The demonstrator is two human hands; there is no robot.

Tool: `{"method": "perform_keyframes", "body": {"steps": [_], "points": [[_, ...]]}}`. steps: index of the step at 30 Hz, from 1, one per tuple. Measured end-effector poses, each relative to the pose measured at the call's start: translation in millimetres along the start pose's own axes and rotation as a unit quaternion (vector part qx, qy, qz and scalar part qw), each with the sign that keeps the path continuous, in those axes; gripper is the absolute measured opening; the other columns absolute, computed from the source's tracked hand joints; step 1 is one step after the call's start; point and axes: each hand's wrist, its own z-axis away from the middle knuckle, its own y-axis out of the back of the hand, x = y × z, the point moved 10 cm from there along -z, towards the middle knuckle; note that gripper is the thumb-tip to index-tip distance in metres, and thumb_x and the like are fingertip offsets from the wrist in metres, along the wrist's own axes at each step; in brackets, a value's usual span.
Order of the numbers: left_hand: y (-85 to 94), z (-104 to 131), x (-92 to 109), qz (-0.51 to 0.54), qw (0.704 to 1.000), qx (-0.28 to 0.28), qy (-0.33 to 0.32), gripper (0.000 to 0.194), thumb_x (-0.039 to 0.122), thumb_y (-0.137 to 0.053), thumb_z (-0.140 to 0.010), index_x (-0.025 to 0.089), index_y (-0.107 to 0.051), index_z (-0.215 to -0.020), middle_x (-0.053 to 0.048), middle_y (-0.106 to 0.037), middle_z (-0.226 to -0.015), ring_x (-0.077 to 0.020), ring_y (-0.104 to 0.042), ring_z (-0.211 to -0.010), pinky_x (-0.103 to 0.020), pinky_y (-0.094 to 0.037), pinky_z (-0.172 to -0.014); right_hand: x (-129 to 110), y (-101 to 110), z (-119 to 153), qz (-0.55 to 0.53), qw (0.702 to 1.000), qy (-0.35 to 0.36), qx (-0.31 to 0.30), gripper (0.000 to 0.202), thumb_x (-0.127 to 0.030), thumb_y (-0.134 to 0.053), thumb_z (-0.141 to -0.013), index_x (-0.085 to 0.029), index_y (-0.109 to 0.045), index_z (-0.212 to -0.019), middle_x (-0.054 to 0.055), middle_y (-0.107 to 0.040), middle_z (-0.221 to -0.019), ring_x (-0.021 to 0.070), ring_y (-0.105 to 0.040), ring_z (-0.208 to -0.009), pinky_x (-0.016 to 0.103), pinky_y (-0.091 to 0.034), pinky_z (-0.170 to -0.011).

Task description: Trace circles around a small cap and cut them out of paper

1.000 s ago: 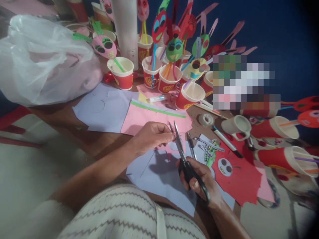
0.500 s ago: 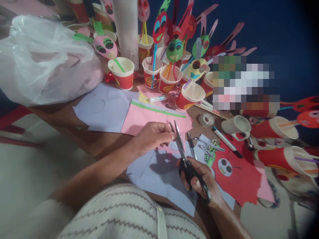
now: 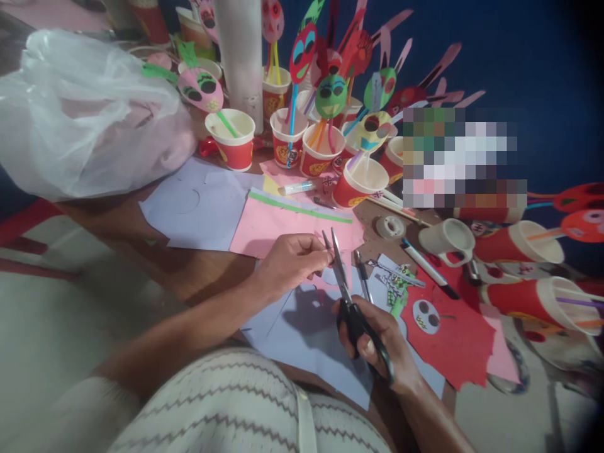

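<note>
My right hand point(image 3: 372, 340) is wrapped round the black handles of a pair of scissors point(image 3: 343, 277), whose blades point up and stand slightly apart. Just left of the blade tips, my left hand point(image 3: 299, 259) is closed in a pinch; what its fingertips hold is too small to make out. Beneath both hands lie a blue paper sheet point(image 3: 302, 340) and a pink sheet point(image 3: 278, 226) with a green strip. A black pen point(image 3: 363, 277) rests just right of the blades. A white paper face point(image 3: 426, 316) lies on red paper point(image 3: 462, 340) to the right.
Red and white paper cups point(image 3: 236, 141) with paper faces on straws line the back and right. A white plastic bag point(image 3: 89, 119) fills the back left. A tape roll point(image 3: 391, 226), a white mug point(image 3: 447, 242) and a marker point(image 3: 429, 267) sit right of centre.
My left hand has shifted very slightly down. The scissors and my right hand have moved a little to the left, with the grip unchanged.
</note>
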Motion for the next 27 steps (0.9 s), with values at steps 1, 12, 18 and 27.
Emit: {"method": "perform_keyframes", "body": {"steps": [1, 12, 18, 27], "points": [[0.0, 0.1, -0.7, -0.001, 1.0, 0.001, 0.001, 0.015, 0.024, -0.059, -0.069, 0.015, -0.054, -0.059, 0.004, -0.052, -0.056, -0.0061, -0.047, -0.051, -0.017, -0.04, -0.046, 0.1, 0.3, -0.2, -0.002, 1.0, 0.001, 0.001, 0.05, -0.064, -0.056, -0.074, -0.019, -0.055, -0.096, -0.003, -0.051, -0.057, 0.0106, -0.039, -0.048, 0.022, -0.031, -0.046], [-1.8, 1.0, -1.9, 0.005, 1.0, -0.016, 0.011, 0.015, 0.025, -0.06, -0.069, 0.015, -0.055, -0.06, 0.003, -0.053, -0.057, -0.0069, -0.048, -0.052, -0.018, -0.041, -0.048, 3.5, 3.9, -0.9, -0.012, 1.0, -0.013, 0.016, 0.052, -0.065, -0.058, -0.071, -0.017, -0.056, -0.092, -0.003, -0.051, -0.053, 0.0101, -0.037, -0.046, 0.023, -0.03, -0.043], [-2.0, -0.4, -2.8, 0.007, 1.0, -0.019, 0.015, 0.014, 0.024, -0.06, -0.069, 0.015, -0.055, -0.059, 0.003, -0.052, -0.055, -0.0071, -0.047, -0.051, -0.018, -0.04, -0.047, 5.2, 5.0, -1.1, -0.007, 1.0, -0.022, 0.02, 0.052, -0.065, -0.059, -0.07, -0.018, -0.056, -0.09, -0.003, -0.051, -0.053, 0.0104, -0.037, -0.045, 0.023, -0.03, -0.043], [0.5, 0.1, -1.8, 0.0, 1.0, -0.006, 0.009, 0.015, 0.026, -0.06, -0.07, 0.015, -0.055, -0.061, 0.003, -0.053, -0.056, -0.0073, -0.048, -0.053, -0.018, -0.041, -0.047, 1.6, 0.1, 0.0, -0.008, 1.0, -0.017, -0.002, 0.052, -0.066, -0.056, -0.072, -0.018, -0.053, -0.094, -0.003, -0.051, -0.056, 0.0109, -0.039, -0.049, 0.023, -0.032, -0.046]]}}
